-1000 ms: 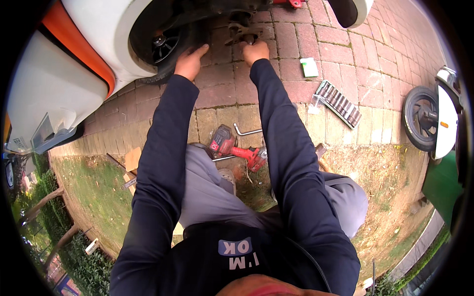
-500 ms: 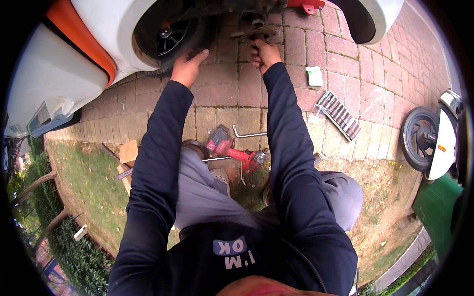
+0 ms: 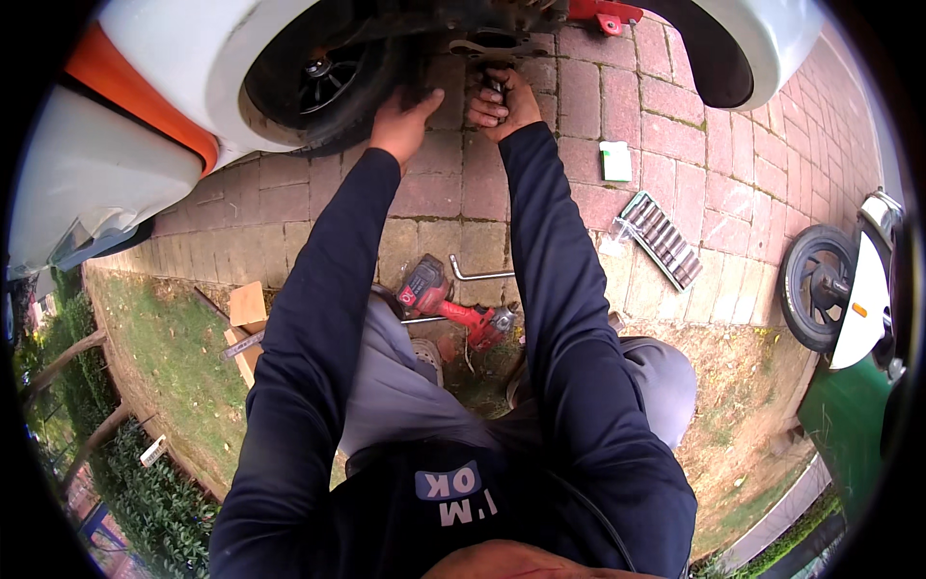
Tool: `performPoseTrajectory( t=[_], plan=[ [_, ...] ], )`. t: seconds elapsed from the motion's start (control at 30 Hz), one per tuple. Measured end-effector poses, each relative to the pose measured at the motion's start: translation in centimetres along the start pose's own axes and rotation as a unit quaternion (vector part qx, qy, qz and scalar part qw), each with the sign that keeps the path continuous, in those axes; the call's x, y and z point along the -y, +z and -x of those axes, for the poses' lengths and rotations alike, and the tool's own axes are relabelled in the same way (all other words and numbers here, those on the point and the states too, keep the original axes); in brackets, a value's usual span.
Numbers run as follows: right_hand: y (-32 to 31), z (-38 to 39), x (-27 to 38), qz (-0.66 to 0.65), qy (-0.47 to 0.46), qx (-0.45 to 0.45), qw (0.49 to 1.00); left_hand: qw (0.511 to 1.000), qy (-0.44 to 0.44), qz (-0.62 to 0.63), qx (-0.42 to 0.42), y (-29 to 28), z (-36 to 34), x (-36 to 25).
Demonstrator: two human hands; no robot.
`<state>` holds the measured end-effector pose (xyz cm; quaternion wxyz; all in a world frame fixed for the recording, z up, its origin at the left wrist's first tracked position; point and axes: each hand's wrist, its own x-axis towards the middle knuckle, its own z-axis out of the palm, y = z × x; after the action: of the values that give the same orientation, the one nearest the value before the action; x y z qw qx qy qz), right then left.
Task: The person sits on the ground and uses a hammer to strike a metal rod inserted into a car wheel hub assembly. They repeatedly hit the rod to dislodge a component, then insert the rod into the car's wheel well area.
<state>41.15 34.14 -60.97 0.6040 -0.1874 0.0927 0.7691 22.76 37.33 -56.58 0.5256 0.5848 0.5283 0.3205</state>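
Note:
My left hand (image 3: 402, 127) is against the near edge of a black tyre (image 3: 359, 118) on a white vehicle, thumb stretched out and fingers partly hidden by the tyre. To its right, my right hand (image 3: 506, 104) has its fingers curled round a small dark metal part (image 3: 496, 87), whose kind I cannot make out. Just beyond that hand is a flat metal disc (image 3: 490, 47) with holes, under the shaded body of the vehicle.
A red cordless impact wrench (image 3: 461, 311) and a bent metal rod (image 3: 482, 274) lie between my feet and the vehicle. On the right are a socket set tray (image 3: 662, 241), a small green-and-white box (image 3: 615, 161) and another wheel (image 3: 818, 289). A red metal piece (image 3: 608, 19) sits under the vehicle.
My right hand has come slightly away from the disc, with the dark part now visible in its fingers. My left hand has shifted right along the tyre. The view has moved a little.

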Motion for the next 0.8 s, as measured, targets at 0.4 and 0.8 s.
performPoseTrajectory(
  t=[0.4, 0.8],
  plan=[
    [1.1, -0.8, -1.6, 0.587, -0.364, -0.32, 0.648, 0.943, 0.198, -0.227, -0.142, 7.3, -3.9, -3.5],
    [3.4, -1.0, -1.5, 0.654, -0.297, -0.363, 0.593, 0.913, 0.266, -0.295, -0.094, 6.1, -6.2, -2.7]
  ],
)
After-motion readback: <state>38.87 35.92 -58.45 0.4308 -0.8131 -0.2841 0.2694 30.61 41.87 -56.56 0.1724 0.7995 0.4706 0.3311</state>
